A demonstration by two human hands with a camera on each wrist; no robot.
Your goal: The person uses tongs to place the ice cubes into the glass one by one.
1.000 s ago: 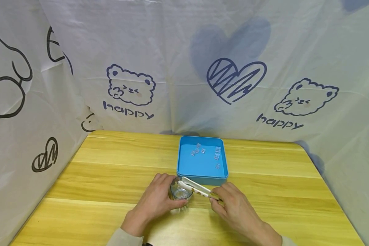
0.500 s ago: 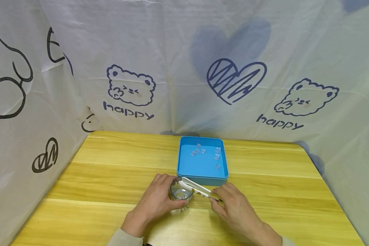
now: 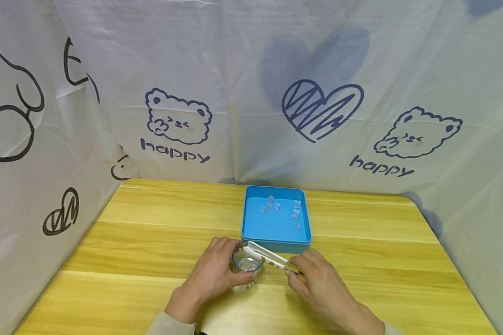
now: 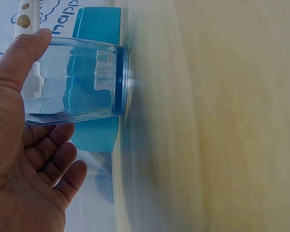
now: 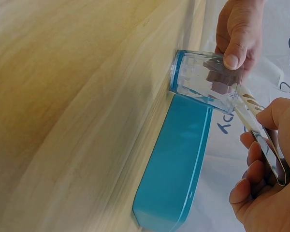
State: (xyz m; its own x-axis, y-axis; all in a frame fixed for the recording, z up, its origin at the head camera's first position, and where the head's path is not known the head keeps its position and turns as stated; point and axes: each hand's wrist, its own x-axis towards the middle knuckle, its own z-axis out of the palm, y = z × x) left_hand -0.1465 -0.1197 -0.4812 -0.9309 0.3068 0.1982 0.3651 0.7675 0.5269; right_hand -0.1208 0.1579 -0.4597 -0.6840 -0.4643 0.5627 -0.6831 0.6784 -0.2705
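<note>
Behind the glass [image 3: 248,265] and tongs [image 3: 269,260], the cloth [image 3: 243,93] reads "happy" twice.

Cubes [image 3: 277,206] lie in the tray [image 3: 272,230] on the tabletop [image 3: 159,237], behind the glass [image 3: 248,264], into which the tongs [image 3: 271,254] slant from the right.

Open tabletop [image 3: 121,251] stretched left of the left hand [image 3: 215,267] and right of the right hand [image 3: 320,281]. Between them, the glass [image 3: 248,264] and slanting tongs [image 3: 259,254] barred the way; just ahead, the blue tray [image 3: 275,246] blocked forward passage, with hanging cloth [image 3: 251,149] rising behind it.
</note>
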